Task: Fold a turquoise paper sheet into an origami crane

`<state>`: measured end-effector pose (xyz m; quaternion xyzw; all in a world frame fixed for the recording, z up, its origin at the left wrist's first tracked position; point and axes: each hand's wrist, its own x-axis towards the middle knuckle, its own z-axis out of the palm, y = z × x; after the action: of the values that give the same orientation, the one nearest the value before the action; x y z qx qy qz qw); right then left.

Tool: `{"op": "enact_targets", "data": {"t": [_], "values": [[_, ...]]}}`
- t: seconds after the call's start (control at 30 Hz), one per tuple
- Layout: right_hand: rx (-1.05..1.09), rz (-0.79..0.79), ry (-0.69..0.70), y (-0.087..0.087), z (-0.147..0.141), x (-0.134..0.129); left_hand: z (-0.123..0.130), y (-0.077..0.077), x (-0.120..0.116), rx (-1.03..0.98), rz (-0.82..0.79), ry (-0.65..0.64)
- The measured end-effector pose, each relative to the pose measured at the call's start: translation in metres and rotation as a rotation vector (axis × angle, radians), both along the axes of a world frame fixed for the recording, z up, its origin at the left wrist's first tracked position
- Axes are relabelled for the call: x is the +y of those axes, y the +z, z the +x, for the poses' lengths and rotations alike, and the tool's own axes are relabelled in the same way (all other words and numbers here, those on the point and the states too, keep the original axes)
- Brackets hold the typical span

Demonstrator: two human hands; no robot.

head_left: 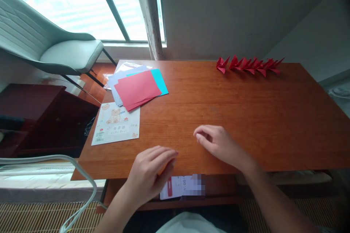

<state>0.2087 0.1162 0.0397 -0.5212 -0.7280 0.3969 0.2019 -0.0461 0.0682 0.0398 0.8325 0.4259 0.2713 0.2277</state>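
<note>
Over the front edge of the wooden table (180, 116), my left hand (153, 167) is raised with curved fingers. Its thumb and fingertips are apart, with nothing between them. My right hand (216, 140) rests on or just above the table with its fingers curled and a gap between thumb and forefinger; no object shows in it. Up and to the left of my hands lie stacked red paper sheets (138, 87), over a turquoise sheet (160, 82) and pale blue sheets (113, 87). A white sheet with bear drawings (117, 123) lies nearest my left hand.
Several folded red paper cranes (247, 65) stand in a row at the table's back right. A phone (177, 187) lies below the front edge. A grey chair (71, 54) is at the left, and a white cable (93, 185) loops at the lower left.
</note>
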Motion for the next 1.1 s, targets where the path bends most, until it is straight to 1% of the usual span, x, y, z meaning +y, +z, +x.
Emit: {"op": "enact_targets", "data": {"t": [0.07, 0.13, 0.2, 0.3, 0.37, 0.43, 0.5, 0.6, 0.7, 0.9, 1.0, 1.1], "values": [[0.014, 0.109, -0.02, -0.01, -0.014, 0.035, 0.001, -0.001, 0.029, 0.043, 0.06, 0.126], [0.043, 0.144, -0.065, -0.019, -0.03, 0.07, -0.001, -0.001, 0.057, 0.197, 0.106, 0.271], [0.062, 0.144, -0.093, -0.027, -0.046, 0.102, -0.006, 0.002, 0.083, 0.382, 0.142, 0.401], [0.12, 0.1, -0.164, -0.035, -0.068, 0.142, -0.015, 0.005, 0.116, 0.571, 0.138, 0.47], [0.185, 0.053, -0.225, -0.038, -0.083, 0.165, -0.023, 0.002, 0.134, 0.667, 0.121, 0.5], [0.26, -0.008, -0.267, -0.04, -0.095, 0.184, -0.031, -0.003, 0.147, 0.734, 0.106, 0.508], [0.337, -0.076, -0.282, -0.04, -0.104, 0.198, -0.04, -0.007, 0.155, 0.758, 0.093, 0.503], [0.437, -0.173, -0.284, -0.036, -0.112, 0.21, -0.051, -0.008, 0.159, 0.779, 0.071, 0.439], [0.528, -0.246, -0.289, -0.03, -0.117, 0.212, -0.055, -0.002, 0.158, 0.812, 0.064, 0.389], [0.676, -0.325, -0.304, -0.022, -0.122, 0.201, -0.051, 0.011, 0.158, 0.872, 0.054, 0.326], [0.719, -0.322, -0.337, -0.02, -0.122, 0.196, -0.053, 0.013, 0.157, 0.877, 0.063, 0.324], [0.746, -0.316, -0.353, -0.017, -0.123, 0.19, -0.058, 0.013, 0.156, 0.866, 0.077, 0.351]]}}
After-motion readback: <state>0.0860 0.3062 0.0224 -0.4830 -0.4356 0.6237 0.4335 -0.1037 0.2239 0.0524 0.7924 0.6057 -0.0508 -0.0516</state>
